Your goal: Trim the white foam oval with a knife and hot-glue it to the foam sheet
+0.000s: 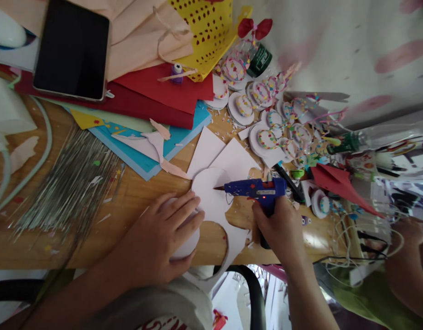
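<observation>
Right hand (282, 224) was closed around the handle of a blue glue gun (255, 189), nozzle over a white paper circle (206, 199). Left hand (166, 233), fingers extended, lay on a white disc (189, 243) on the table (211, 240).

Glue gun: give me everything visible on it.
The glue gun has a blue, plastic-looking body with small red and pale specks, a pale label, a lit red light and a dark, pointed nozzle. A thin wire loops below its front. The right hand grips the handle, hiding much of it. The barrel points left in the picture, over a white disc; whether the tip touches is unclear.
</observation>
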### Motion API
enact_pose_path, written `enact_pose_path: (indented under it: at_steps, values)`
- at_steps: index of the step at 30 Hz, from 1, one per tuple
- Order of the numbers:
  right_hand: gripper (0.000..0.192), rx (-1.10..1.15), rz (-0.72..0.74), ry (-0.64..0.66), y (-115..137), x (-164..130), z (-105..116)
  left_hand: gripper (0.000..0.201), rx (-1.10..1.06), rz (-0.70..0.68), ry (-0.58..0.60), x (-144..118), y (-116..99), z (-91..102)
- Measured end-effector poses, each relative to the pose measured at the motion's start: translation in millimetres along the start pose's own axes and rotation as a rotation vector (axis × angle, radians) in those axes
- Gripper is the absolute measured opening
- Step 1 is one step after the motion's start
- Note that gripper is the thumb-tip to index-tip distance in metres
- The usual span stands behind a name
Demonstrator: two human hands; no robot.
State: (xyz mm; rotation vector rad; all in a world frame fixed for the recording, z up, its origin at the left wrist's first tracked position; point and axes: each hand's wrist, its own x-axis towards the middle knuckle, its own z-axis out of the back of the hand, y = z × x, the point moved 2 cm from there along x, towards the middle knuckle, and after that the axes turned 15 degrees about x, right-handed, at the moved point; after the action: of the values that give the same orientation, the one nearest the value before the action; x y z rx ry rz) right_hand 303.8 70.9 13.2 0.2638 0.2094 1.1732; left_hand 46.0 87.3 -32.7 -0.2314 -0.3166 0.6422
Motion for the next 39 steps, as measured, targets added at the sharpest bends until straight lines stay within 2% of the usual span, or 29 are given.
enact_pose_path:
  at_steps: [9, 19, 33, 39]
  values:
    - [0.031, -0.038, 0.014, 0.013, 0.9, -0.7, 2.8, 0.055, -0.07, 0.038, 0.034, -0.9, -1.1, 2.5]
    - [0.023, -0.044, 0.045, -0.006, -0.8, -1.7, 4.0, 0.056, -0.08, 0.041, 0.056, -0.3, -1.0, 1.1]
    - [0.023, -0.159, 0.223, -0.082, 2.3, -11.5, 7.4, 0.055, -0.066, 0.039, 0.048, 0.1, -0.9, 0.8]
    - [0.019, -0.127, 0.216, -0.049, 1.6, -9.9, 5.8, 0.055, -0.076, 0.033, 0.036, -0.5, -1.1, 1.6]
